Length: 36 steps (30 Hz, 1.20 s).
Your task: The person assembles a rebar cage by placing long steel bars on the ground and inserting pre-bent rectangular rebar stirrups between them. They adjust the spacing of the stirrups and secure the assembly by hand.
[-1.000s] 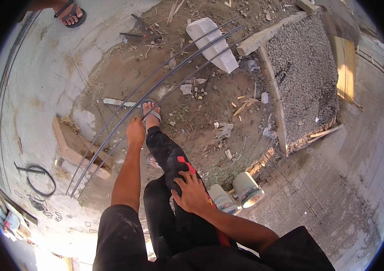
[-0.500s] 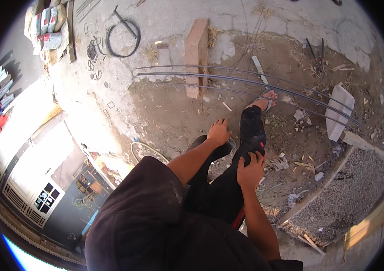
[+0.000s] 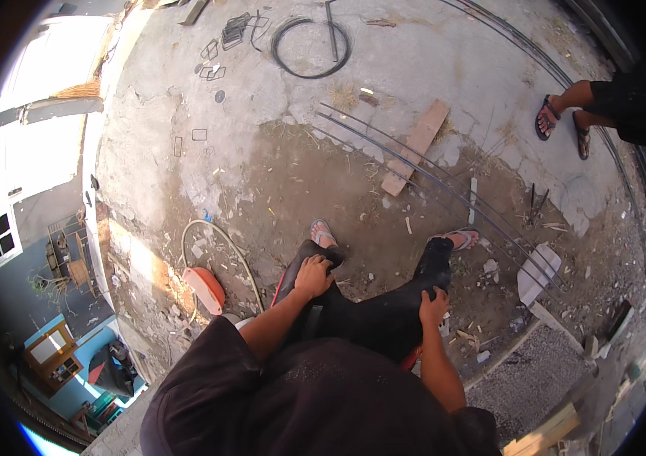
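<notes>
You are resting your left hand (image 3: 313, 276) on your left knee and your right hand (image 3: 433, 305) on your right knee, fingers curled loosely over the black trousers (image 3: 372, 311), gripping nothing. Long dark steel rods (image 3: 444, 186) are lying on the dirt floor (image 3: 285, 182) beyond your sandalled feet.

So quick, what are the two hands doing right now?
Left hand: empty, fingers bent, resting on the left knee.
Right hand: empty, fingers curled, resting on the right leg.
</notes>
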Motion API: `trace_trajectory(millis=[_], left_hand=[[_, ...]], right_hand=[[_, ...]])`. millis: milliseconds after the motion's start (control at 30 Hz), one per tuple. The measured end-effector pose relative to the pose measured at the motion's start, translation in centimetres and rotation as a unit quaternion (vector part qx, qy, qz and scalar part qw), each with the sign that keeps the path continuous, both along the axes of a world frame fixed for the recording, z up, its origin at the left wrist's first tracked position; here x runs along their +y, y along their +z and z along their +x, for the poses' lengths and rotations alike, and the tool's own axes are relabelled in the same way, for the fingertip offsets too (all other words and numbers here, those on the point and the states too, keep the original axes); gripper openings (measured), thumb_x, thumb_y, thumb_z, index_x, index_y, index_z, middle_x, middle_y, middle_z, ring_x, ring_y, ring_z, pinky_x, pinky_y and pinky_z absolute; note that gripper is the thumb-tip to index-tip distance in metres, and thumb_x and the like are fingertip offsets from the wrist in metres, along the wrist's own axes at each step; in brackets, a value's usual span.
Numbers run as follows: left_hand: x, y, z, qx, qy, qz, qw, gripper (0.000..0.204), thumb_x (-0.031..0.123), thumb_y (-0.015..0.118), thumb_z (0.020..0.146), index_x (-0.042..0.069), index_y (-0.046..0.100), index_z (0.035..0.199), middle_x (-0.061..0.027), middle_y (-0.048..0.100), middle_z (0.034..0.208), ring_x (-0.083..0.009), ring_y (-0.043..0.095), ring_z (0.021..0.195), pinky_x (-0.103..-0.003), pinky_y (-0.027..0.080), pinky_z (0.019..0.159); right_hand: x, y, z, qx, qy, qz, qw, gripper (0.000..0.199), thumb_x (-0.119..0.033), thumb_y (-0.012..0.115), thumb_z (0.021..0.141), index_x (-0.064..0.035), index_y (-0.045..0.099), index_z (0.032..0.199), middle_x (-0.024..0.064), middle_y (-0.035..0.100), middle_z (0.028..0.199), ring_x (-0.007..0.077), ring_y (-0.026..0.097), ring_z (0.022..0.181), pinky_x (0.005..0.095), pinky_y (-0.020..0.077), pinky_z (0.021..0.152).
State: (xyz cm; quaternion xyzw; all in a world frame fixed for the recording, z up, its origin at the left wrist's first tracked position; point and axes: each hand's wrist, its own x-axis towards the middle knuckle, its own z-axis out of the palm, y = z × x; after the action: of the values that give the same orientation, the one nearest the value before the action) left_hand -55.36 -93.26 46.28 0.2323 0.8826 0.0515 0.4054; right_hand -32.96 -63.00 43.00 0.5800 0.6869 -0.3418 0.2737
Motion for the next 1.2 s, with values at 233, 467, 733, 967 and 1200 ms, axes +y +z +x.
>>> trace_trajectory(millis=[233, 467, 733, 967, 1200], left_hand=[[-15.1, 1.9, -9.9, -0.019, 0.291, 0.045, 0.955, 0.054, 0.042, 0.066, 0.095, 0.002, 0.067, 0.130, -0.0240, 0.072, 0.120, -0.0399, 0.068, 0.115, -0.044, 0.051, 0.102], [-23.1, 4.8, -12.6, -0.064, 0.397, 0.035, 0.915, 0.066, 0.052, 0.061, 0.098, -0.003, 0.064, 0.135, -0.0292, 0.068, 0.126, -0.0389, 0.065, 0.124, -0.040, 0.049, 0.104], [-20.7, 5.9, -23.2, -0.027, 0.420, 0.046, 0.906, 0.076, 0.061, 0.049, 0.101, -0.003, 0.058, 0.140, -0.0317, 0.065, 0.130, -0.0406, 0.060, 0.129, -0.042, 0.045, 0.108], [-17.8, -4.1, -40.2, -0.011, 0.320, 0.143, 0.937, 0.070, 0.055, 0.047, 0.105, -0.003, 0.055, 0.144, -0.0295, 0.062, 0.138, -0.0402, 0.059, 0.132, -0.042, 0.045, 0.110], [-5.6, -22.3, -55.7, -0.071, 0.212, 0.227, 0.948, 0.069, 0.055, 0.043, 0.107, 0.001, 0.049, 0.151, -0.0217, 0.054, 0.151, -0.0317, 0.048, 0.143, -0.038, 0.037, 0.116]], right_hand=[[-9.5, 7.8, -8.0, 0.072, 0.129, -0.006, 0.989, 0.064, -0.042, 0.070, 0.092, -0.0153, 0.052, 0.148, 0.0183, 0.037, 0.161, 0.0412, 0.035, 0.148, 0.0525, 0.0348, 0.119], [-17.1, 10.9, -13.1, 0.066, 0.203, -0.113, 0.970, 0.074, -0.051, 0.068, 0.092, -0.0168, 0.047, 0.154, 0.0201, 0.030, 0.165, 0.0433, 0.031, 0.150, 0.0532, 0.0317, 0.121], [-18.8, 7.1, -17.0, 0.107, -0.070, -0.175, 0.976, 0.072, -0.041, 0.071, 0.094, -0.0045, 0.048, 0.152, 0.0268, 0.043, 0.156, 0.0413, 0.041, 0.146, 0.0469, 0.0325, 0.120], [-19.8, 3.3, -22.5, 0.115, -0.390, -0.185, 0.894, 0.070, -0.051, 0.059, 0.102, -0.0013, 0.048, 0.151, 0.0205, 0.052, 0.151, 0.0341, 0.049, 0.140, 0.0472, 0.0406, 0.114], [-10.0, -18.0, -23.9, 0.346, -0.660, -0.065, 0.664, 0.085, -0.062, 0.048, 0.104, 0.0032, 0.032, 0.155, 0.0230, 0.039, 0.157, 0.0339, 0.039, 0.147, 0.0499, 0.0352, 0.122]])
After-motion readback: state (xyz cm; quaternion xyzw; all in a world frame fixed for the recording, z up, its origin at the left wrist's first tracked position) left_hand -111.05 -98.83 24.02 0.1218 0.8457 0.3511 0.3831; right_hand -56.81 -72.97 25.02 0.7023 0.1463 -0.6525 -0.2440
